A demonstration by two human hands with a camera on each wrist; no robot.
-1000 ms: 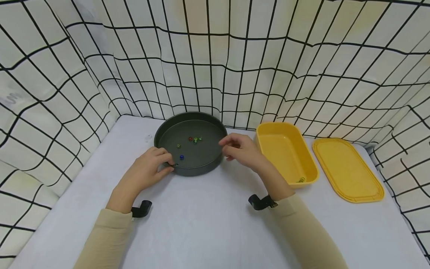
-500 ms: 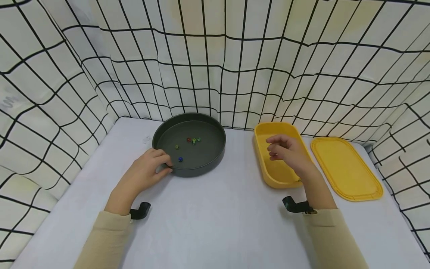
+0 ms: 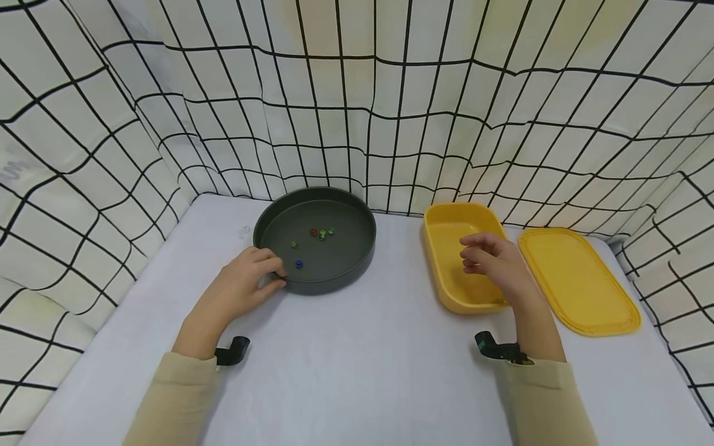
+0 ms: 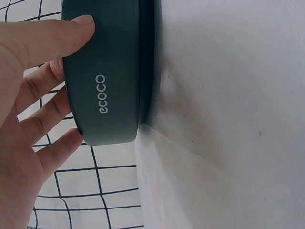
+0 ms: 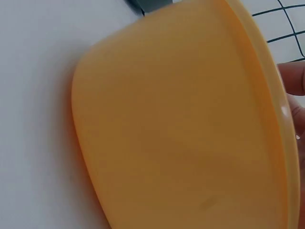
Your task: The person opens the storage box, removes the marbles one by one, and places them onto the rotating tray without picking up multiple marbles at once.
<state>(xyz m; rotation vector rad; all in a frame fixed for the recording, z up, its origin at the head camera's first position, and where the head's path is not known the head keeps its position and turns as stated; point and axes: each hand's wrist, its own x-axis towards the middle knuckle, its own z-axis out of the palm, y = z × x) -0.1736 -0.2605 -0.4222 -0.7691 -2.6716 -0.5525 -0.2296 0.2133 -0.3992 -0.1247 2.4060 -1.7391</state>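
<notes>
A dark green round pan (image 3: 334, 248) stands at the back of the table. Several small coloured glass marbles (image 3: 322, 234) lie on its floor, with a blue marble (image 3: 299, 264) nearer the front. My left hand (image 3: 240, 279) grips the pan's front-left rim; the left wrist view shows the thumb (image 4: 78, 36) against the outer wall. Over the yellow container (image 3: 440, 272) hovers my right hand (image 3: 499, 266), its fingers bent. A small pale glint shows among those fingers in the right wrist view, but what it is cannot be made out. The container's rim hides most of that hand.
A yellow lid (image 3: 580, 282) lies flat to the right of the container. Black netting (image 3: 368, 111) over white cloth rises behind the table and at both sides. The white tabletop (image 3: 357, 371) stretches in front of the pan and container.
My right hand has moved right, from the pan's right rim to above the yellow container. The left hand keeps its grip on the pan, which stays in place.
</notes>
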